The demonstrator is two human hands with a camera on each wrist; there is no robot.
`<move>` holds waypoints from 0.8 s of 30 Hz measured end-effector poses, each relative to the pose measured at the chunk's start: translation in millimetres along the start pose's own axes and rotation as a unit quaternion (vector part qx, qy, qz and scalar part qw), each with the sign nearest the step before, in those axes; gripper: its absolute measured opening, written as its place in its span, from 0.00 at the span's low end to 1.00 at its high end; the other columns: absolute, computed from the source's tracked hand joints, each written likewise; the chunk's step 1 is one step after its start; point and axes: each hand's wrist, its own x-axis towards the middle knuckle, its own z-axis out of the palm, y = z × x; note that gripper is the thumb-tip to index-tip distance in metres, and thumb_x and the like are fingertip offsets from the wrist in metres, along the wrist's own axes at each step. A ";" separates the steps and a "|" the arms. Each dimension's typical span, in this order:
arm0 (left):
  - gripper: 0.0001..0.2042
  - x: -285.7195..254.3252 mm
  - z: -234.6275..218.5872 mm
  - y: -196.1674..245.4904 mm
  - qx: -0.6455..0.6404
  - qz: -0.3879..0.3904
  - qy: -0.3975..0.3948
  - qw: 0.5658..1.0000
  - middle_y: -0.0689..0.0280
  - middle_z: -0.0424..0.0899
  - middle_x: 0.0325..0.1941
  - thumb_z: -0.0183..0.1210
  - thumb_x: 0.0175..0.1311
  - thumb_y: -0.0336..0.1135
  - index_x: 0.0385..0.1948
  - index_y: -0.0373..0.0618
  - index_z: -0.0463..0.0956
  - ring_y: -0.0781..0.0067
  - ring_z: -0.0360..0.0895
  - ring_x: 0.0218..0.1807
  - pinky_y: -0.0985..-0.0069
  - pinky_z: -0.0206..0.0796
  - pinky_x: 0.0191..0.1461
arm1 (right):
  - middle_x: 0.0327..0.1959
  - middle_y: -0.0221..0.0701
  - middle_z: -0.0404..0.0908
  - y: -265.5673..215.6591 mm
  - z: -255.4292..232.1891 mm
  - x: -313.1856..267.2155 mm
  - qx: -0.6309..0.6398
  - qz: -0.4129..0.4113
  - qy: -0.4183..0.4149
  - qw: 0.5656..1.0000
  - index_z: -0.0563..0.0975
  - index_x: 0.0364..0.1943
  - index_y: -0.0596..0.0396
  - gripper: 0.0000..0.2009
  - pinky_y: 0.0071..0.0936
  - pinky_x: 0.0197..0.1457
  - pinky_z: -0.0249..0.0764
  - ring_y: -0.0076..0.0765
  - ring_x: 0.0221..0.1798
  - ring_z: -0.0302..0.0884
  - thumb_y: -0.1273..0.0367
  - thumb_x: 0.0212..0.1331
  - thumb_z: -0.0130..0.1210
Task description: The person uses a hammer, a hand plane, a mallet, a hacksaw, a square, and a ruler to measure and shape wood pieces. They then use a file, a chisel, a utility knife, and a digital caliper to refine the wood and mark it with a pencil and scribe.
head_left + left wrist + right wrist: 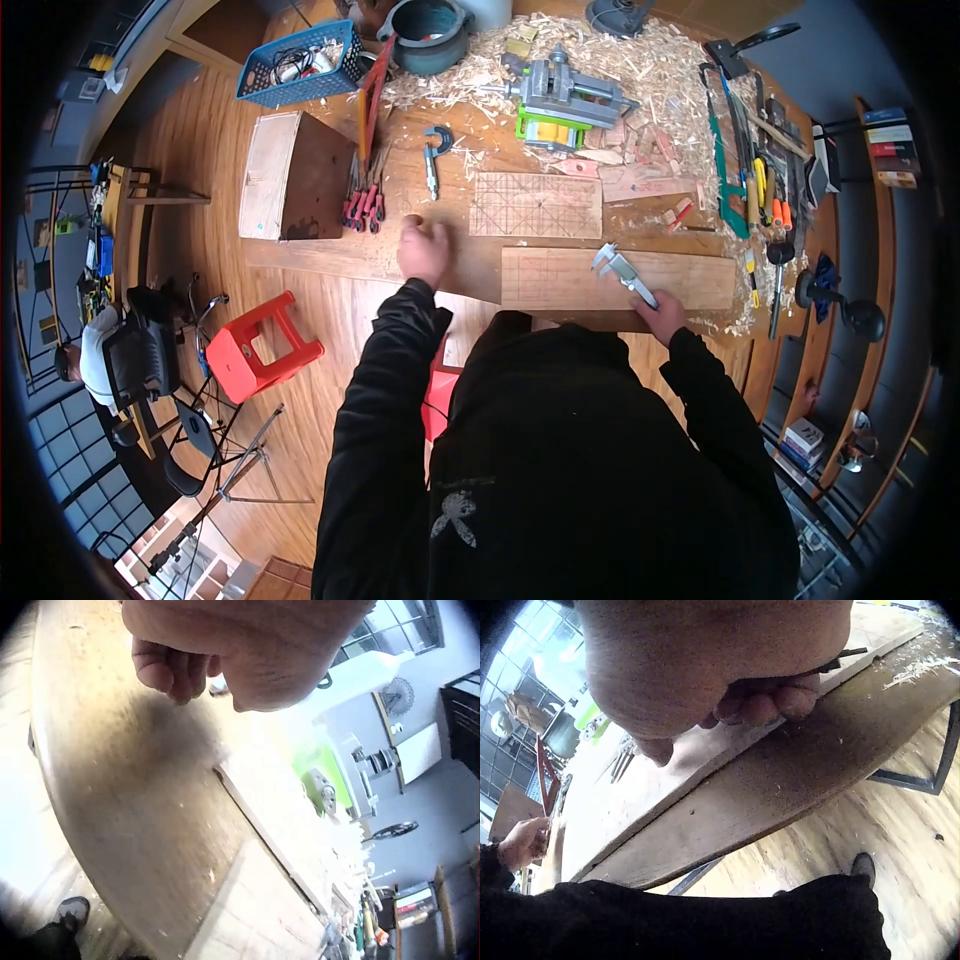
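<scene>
My right hand [662, 318] grips a digital caliper [622, 268] by the end of its beam. Its measuring jaws point up and left over a long wooden board [700, 282] at the table's front edge. In the right wrist view, the curled fingers [759, 710] hide most of the caliper. My left hand [424, 252] is over the table's front, fingers loosely curled, with nothing seen in its grasp. Just beyond it lies a micrometer [432, 172] with a blue-grey frame. A wooden board with a drawn grid [537, 206] lies to the right of that hand.
A wooden box [270, 180] and red-handled tools [364, 208] stand to the left. Behind are a blue basket [300, 65], a dark pot [428, 40] and a vise [565, 95] amid wood shavings. Hand tools [765, 190] line the right. A red stool [262, 345] is on the floor.
</scene>
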 end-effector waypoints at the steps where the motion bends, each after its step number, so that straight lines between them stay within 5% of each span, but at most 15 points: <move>1: 0.20 9.5 -0.2 -15.0 -0.007 -0.003 0.015 1.000 0.44 0.82 0.42 0.59 0.59 0.42 0.48 0.38 0.73 0.42 0.80 0.46 0.58 0.71 0.51 | 0.22 0.44 0.77 0.6 0.5 0.5 0.000 0.001 0.002 1.000 0.75 0.26 0.59 0.22 0.40 0.34 0.71 0.48 0.27 0.76 0.51 0.57 0.62; 6: 0.19 27.0 -31.2 -28.5 0.017 0.015 0.104 0.994 0.47 0.80 0.49 0.58 0.58 0.39 0.48 0.39 0.68 0.43 0.78 0.48 0.57 0.69 0.53 | 0.24 0.43 0.78 -10.4 -2.9 -2.9 0.001 0.019 -0.012 1.000 0.77 0.28 0.58 0.21 0.41 0.36 0.72 0.50 0.30 0.78 0.51 0.56 0.61; 7: 0.20 41.3 -23.1 -55.0 -0.030 0.118 0.134 0.983 0.49 0.80 0.50 0.59 0.57 0.39 0.48 0.39 0.68 0.45 0.77 0.50 0.58 0.68 0.55 | 0.24 0.43 0.78 -10.2 -1.2 -3.1 0.001 0.028 0.000 1.000 0.77 0.28 0.58 0.21 0.41 0.36 0.72 0.50 0.30 0.78 0.51 0.56 0.61; 8: 0.21 50.9 -23.8 -65.5 -0.027 0.118 0.119 0.985 0.49 0.79 0.49 0.59 0.56 0.39 0.49 0.39 0.68 0.46 0.77 0.52 0.57 0.67 0.55 | 0.25 0.43 0.79 -6.8 1.6 -2.1 -0.018 0.014 -0.002 1.000 0.78 0.29 0.57 0.20 0.41 0.37 0.73 0.50 0.31 0.79 0.51 0.56 0.61; 9: 0.21 49.2 -25.8 -63.0 0.075 0.101 0.158 0.979 0.49 0.79 0.48 0.59 0.56 0.38 0.49 0.39 0.68 0.45 0.76 0.51 0.55 0.67 0.55 | 0.26 0.43 0.80 -5.5 -0.1 -2.8 -0.038 0.004 -0.002 0.999 0.79 0.31 0.56 0.19 0.42 0.38 0.73 0.51 0.32 0.79 0.52 0.56 0.60; 10: 0.22 50.6 -30.9 -58.0 0.055 0.073 0.135 0.987 0.48 0.79 0.48 0.60 0.56 0.39 0.50 0.39 0.68 0.44 0.76 0.50 0.54 0.68 0.54 | 0.27 0.42 0.81 -10.4 -4.0 -4.8 -0.029 0.015 -0.008 0.999 0.79 0.32 0.55 0.18 0.42 0.39 0.74 0.52 0.33 0.79 0.53 0.56 0.60; 11: 0.23 79.0 -11.6 -99.7 -0.047 0.169 0.135 0.975 0.48 0.79 0.47 0.62 0.56 0.41 0.51 0.39 0.69 0.44 0.77 0.50 0.54 0.69 0.52 | 0.27 0.42 0.81 -15.7 -7.0 -6.1 -0.019 0.025 -0.014 0.999 0.80 0.34 0.54 0.17 0.43 0.40 0.75 0.53 0.33 0.79 0.53 0.56 0.60; 12: 0.24 85.4 -10.7 -107.9 -0.028 0.126 0.101 0.986 0.48 0.80 0.47 0.62 0.57 0.43 0.52 0.40 0.70 0.44 0.78 0.49 0.55 0.70 0.51 | 0.28 0.42 0.81 -15.9 -7.7 -7.3 -0.012 0.020 0.001 1.000 0.80 0.34 0.53 0.17 0.42 0.40 0.75 0.53 0.34 0.79 0.53 0.56 0.60; 13: 0.14 56.4 -39.3 -45.6 0.027 -0.009 0.042 0.999 0.54 0.79 0.58 0.56 0.61 0.28 0.49 0.36 0.76 0.59 0.75 0.61 0.68 0.63 0.65 | 0.28 0.41 0.81 -13.4 -6.2 -7.3 -0.004 0.014 0.014 1.000 0.81 0.35 0.53 0.17 0.42 0.41 0.75 0.54 0.35 0.79 0.53 0.57 0.60; 14: 0.16 46.3 -47.3 -30.7 -0.006 0.109 0.048 0.993 0.58 0.76 0.62 0.55 0.61 0.27 0.51 0.36 0.76 0.59 0.66 0.69 0.67 0.52 0.73 | 0.28 0.41 0.81 -9.6 -5.4 -6.6 0.009 0.012 0.026 1.000 0.80 0.34 0.53 0.16 0.42 0.41 0.75 0.53 0.35 0.79 0.54 0.57 0.59; 15: 0.17 45.6 -47.4 -30.9 -0.026 0.099 0.030 0.994 0.60 0.75 0.64 0.53 0.61 0.26 0.53 0.37 0.75 0.60 0.58 0.73 0.67 0.42 0.77 | 0.28 0.41 0.81 -9.9 -10.6 -7.0 0.009 0.019 0.038 0.999 0.80 0.34 0.53 0.16 0.42 0.41 0.75 0.53 0.35 0.79 0.54 0.57 0.59; 17: 0.16 48.3 -42.6 -34.9 -0.007 0.133 0.059 0.989 0.58 0.76 0.62 0.56 0.60 0.28 0.50 0.36 0.76 0.58 0.62 0.71 0.67 0.46 0.75 | 0.27 0.41 0.81 -10.3 -20.5 -8.9 0.032 0.069 0.047 0.996 0.80 0.33 0.54 0.15 0.41 0.41 0.75 0.54 0.35 0.78 0.56 0.58 0.59; 19: 0.14 57.0 -37.6 -42.3 -0.027 -0.004 0.024 0.999 0.54 0.77 0.60 0.60 0.58 0.32 0.43 0.35 0.77 0.55 0.63 0.69 0.65 0.46 0.76 | 0.25 0.41 0.80 11.8 -20.6 -5.2 0.039 0.055 0.092 0.993 0.80 0.33 0.54 0.13 0.39 0.38 0.74 0.50 0.31 0.79 0.58 0.58 0.58; 20: 0.14 57.7 -41.5 -34.4 0.009 -0.050 -0.001 0.999 0.49 0.79 0.56 0.63 0.57 0.36 0.36 0.33 0.77 0.52 0.70 0.64 0.63 0.57 0.70 | 0.24 0.41 0.80 16.6 -25.5 -4.0 0.089 0.077 0.124 0.985 0.80 0.34 0.54 0.12 0.38 0.37 0.74 0.46 0.30 0.79 0.60 0.57 0.58; 24: 0.13 51.0 -35.3 -27.3 0.100 0.063 0.071 0.990 0.52 0.83 0.47 0.63 0.57 0.38 0.31 0.34 0.78 0.54 0.80 0.48 0.63 0.71 0.53 | 0.21 0.36 0.79 36.0 -52.5 3.9 0.162 0.132 0.226 0.951 0.80 0.32 0.57 0.11 0.34 0.32 0.74 0.36 0.26 0.79 0.62 0.57 0.59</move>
